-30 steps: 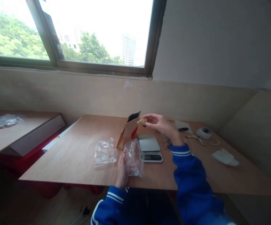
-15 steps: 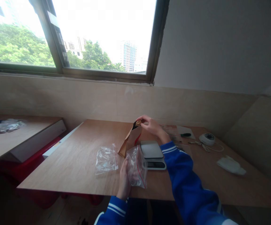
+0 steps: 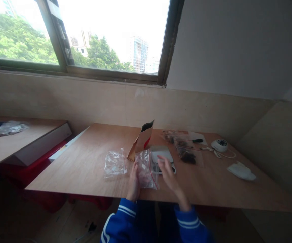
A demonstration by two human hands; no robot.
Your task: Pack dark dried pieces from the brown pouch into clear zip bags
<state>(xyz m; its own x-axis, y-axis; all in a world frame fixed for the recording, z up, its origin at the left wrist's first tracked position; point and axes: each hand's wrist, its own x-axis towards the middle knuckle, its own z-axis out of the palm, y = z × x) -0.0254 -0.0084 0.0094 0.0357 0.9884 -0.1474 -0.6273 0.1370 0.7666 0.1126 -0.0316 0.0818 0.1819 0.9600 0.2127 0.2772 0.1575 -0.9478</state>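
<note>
Film of the small zip bag (image 3: 146,168) looks thin, limp and slippery, best pinched at its rim, where the left hand (image 3: 134,180) seemingly grips one edge while the right hand (image 3: 168,173) hovers open, empty

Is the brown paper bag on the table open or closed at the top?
Open: the brown paper bag stands leaning, and its top gapes, showing a dark inside.

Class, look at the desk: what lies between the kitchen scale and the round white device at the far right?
In the head view, clear bags with dark contents lie between the scale and the white device.
</note>
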